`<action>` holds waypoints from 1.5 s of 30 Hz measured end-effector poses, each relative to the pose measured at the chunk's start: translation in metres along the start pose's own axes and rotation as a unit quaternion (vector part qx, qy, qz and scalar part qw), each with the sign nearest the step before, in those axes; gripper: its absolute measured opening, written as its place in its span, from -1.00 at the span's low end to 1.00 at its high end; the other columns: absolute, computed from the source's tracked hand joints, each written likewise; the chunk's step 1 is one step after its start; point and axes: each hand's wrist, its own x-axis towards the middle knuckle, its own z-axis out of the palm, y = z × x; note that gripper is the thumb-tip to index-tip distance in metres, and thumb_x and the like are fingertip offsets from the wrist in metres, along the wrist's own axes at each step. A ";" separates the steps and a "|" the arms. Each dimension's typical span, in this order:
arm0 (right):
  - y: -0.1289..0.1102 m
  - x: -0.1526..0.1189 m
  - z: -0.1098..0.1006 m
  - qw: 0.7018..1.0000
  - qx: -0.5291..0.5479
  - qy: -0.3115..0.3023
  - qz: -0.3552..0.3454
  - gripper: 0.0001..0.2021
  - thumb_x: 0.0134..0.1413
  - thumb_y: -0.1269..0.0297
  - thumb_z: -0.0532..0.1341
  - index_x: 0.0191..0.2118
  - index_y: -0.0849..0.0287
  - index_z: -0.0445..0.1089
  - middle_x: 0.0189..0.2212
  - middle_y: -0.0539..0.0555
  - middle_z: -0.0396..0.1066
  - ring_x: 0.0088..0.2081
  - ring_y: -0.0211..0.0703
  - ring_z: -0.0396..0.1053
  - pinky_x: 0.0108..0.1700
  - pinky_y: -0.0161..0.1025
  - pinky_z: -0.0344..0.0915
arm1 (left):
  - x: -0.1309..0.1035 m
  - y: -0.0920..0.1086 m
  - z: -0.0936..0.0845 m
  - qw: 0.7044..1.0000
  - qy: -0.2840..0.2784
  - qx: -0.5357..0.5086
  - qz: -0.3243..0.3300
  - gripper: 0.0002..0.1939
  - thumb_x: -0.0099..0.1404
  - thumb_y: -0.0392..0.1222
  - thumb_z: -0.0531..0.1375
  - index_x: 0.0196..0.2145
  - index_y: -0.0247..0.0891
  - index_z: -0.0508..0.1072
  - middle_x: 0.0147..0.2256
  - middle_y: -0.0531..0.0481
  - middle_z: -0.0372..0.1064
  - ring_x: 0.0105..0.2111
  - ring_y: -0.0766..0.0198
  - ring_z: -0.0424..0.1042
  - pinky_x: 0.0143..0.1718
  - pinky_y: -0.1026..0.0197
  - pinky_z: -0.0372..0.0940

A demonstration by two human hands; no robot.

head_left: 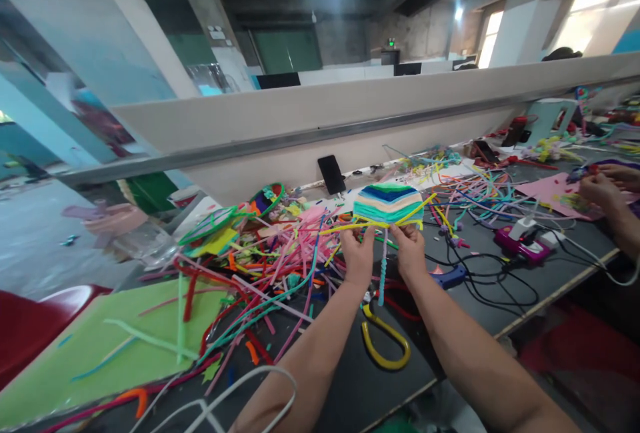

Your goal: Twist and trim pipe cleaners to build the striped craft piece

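Observation:
Both hands are raised over the middle of the table, holding a striped craft piece (387, 202) in green, blue, cream and teal. My left hand (358, 253) pinches its lower left edge, where a yellow pipe cleaner (345, 227) runs along the bottom. At the lower right edge, my right hand (410, 246) is closed on the piece and the yellow strip. A lilac stem wrapped in teal (383, 276) hangs down between the hands. Below them lie yellow-handled scissors (386, 346).
Tangled pipe cleaners (285, 246) cover the table's left and middle. A phone (331, 174) leans on the divider. Right of my hands are a blue tool (450, 277), cables and a purple power strip (523, 244). Another person's hands (603, 189) are at far right.

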 end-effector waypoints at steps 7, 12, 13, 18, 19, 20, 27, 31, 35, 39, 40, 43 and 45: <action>-0.005 0.000 0.000 1.000 -0.002 -0.006 -0.012 -0.88 -0.16 0.27 0.35 -0.45 0.16 0.45 -0.39 0.01 0.51 -0.29 -0.18 0.41 -0.08 -0.17 0.30 | -0.010 0.023 0.012 0.850 -0.159 -0.387 -0.320 -0.63 -0.02 -0.07 0.38 -0.36 -0.29 0.34 -0.41 0.06 0.32 -0.47 0.41 0.33 -0.41 0.31 0.25; -0.005 -0.005 0.001 0.997 0.006 -0.072 0.019 -0.86 -0.14 0.28 0.36 -0.36 0.13 0.48 -0.34 0.00 0.51 -0.27 -0.19 0.42 -0.06 -0.16 0.31 | -0.001 0.026 0.004 0.819 -0.211 -0.406 -0.347 -0.64 -0.12 -0.18 0.43 -0.39 -0.31 0.40 -0.52 0.12 0.32 -0.62 0.47 0.28 -0.58 0.35 0.21; -0.005 -0.006 0.001 0.997 0.003 -0.079 0.024 -0.85 -0.13 0.27 0.35 -0.34 0.13 0.49 -0.34 0.00 0.51 -0.27 -0.18 0.42 -0.06 -0.16 0.32 | -0.001 0.027 0.003 0.826 -0.212 -0.397 -0.339 -0.65 -0.10 -0.16 0.42 -0.40 -0.32 0.39 -0.55 0.14 0.29 -0.64 0.48 0.25 -0.62 0.37 0.17; -0.005 -0.008 0.003 0.995 0.014 -0.099 0.027 -0.81 -0.11 0.28 0.34 -0.28 0.12 0.50 -0.30 0.02 0.52 -0.25 -0.17 0.43 -0.07 -0.16 0.33 | -0.003 0.032 0.003 0.858 -0.196 -0.377 -0.289 -0.69 -0.02 -0.12 0.38 -0.45 -0.32 0.35 -0.63 0.18 0.17 -0.70 0.52 0.13 -0.72 0.41 -0.01; -0.005 -0.008 0.003 0.994 0.020 -0.101 0.029 -0.81 -0.12 0.29 0.35 -0.28 0.12 0.50 -0.29 0.03 0.52 -0.24 -0.17 0.43 -0.07 -0.16 0.33 | -0.003 0.033 0.003 0.862 -0.193 -0.375 -0.282 -0.69 -0.01 -0.12 0.37 -0.45 -0.32 0.34 -0.64 0.18 0.17 -0.70 0.52 0.11 -0.73 0.41 -0.03; -0.005 -0.008 0.003 0.994 0.024 -0.099 0.032 -0.81 -0.13 0.30 0.35 -0.29 0.13 0.50 -0.29 0.03 0.52 -0.24 -0.17 0.43 -0.07 -0.17 0.33 | -0.004 0.033 0.004 0.865 -0.191 -0.373 -0.278 -0.69 -0.01 -0.11 0.37 -0.46 -0.32 0.34 -0.65 0.17 0.16 -0.71 0.52 0.10 -0.73 0.41 -0.05; -0.001 -0.007 0.003 0.997 0.027 -0.059 0.031 -0.86 -0.16 0.30 0.36 -0.38 0.14 0.50 -0.38 0.01 0.52 -0.28 -0.18 0.43 -0.03 -0.14 0.31 | -0.007 0.030 0.006 0.862 -0.197 -0.379 -0.273 -0.67 0.00 -0.09 0.35 -0.49 -0.30 0.29 -0.62 0.18 0.12 -0.69 0.52 0.08 -0.72 0.40 -0.10; 0.002 -0.006 0.003 0.999 0.028 -0.024 0.021 -0.86 -0.19 0.30 0.37 -0.41 0.14 0.47 -0.39 0.01 0.51 -0.25 -0.15 0.43 -0.04 -0.11 0.33 | -0.008 0.030 0.006 0.863 -0.201 -0.377 -0.270 -0.67 -0.01 -0.09 0.36 -0.47 -0.31 0.31 -0.60 0.17 0.12 -0.69 0.53 0.07 -0.71 0.41 -0.13; 0.004 -0.005 0.004 0.999 0.041 -0.028 0.024 -0.83 -0.21 0.29 0.38 -0.39 0.15 0.47 -0.36 0.04 0.52 -0.23 -0.11 0.43 -0.02 -0.08 0.32 | -0.009 0.030 0.005 0.862 -0.206 -0.379 -0.266 -0.68 -0.02 -0.09 0.37 -0.45 -0.32 0.35 -0.58 0.16 0.14 -0.67 0.54 0.07 -0.70 0.41 -0.11; 0.002 -0.004 0.003 0.997 0.060 -0.037 0.033 -0.87 -0.21 0.31 0.38 -0.43 0.16 0.47 -0.39 0.02 0.51 -0.29 -0.15 0.44 -0.05 -0.12 0.33 | -0.009 0.031 0.006 0.860 -0.206 -0.385 -0.264 -0.69 -0.02 -0.10 0.37 -0.45 -0.34 0.37 -0.57 0.14 0.17 -0.67 0.54 0.08 -0.70 0.41 -0.11; 0.002 -0.005 0.003 0.997 0.062 -0.036 0.033 -0.87 -0.21 0.32 0.38 -0.44 0.16 0.47 -0.40 0.02 0.51 -0.30 -0.16 0.44 -0.05 -0.12 0.33 | -0.009 0.032 0.006 0.861 -0.206 -0.384 -0.263 -0.70 -0.02 -0.10 0.37 -0.45 -0.34 0.37 -0.57 0.14 0.18 -0.67 0.54 0.07 -0.70 0.41 -0.11; 0.001 -0.005 0.003 0.997 0.063 -0.036 0.035 -0.87 -0.20 0.32 0.38 -0.43 0.16 0.47 -0.39 0.02 0.50 -0.29 -0.16 0.43 -0.05 -0.13 0.33 | -0.009 0.033 0.005 0.861 -0.211 -0.381 -0.262 -0.70 -0.01 -0.10 0.36 -0.45 -0.33 0.38 -0.58 0.14 0.18 -0.67 0.53 0.07 -0.69 0.41 -0.10; 0.002 -0.006 0.004 0.997 0.064 -0.032 0.038 -0.86 -0.20 0.32 0.38 -0.41 0.15 0.47 -0.38 0.01 0.50 -0.28 -0.16 0.43 -0.05 -0.13 0.33 | -0.010 0.033 0.005 0.860 -0.212 -0.381 -0.264 -0.69 -0.02 -0.09 0.36 -0.46 -0.33 0.36 -0.58 0.14 0.18 -0.67 0.54 0.06 -0.69 0.41 -0.10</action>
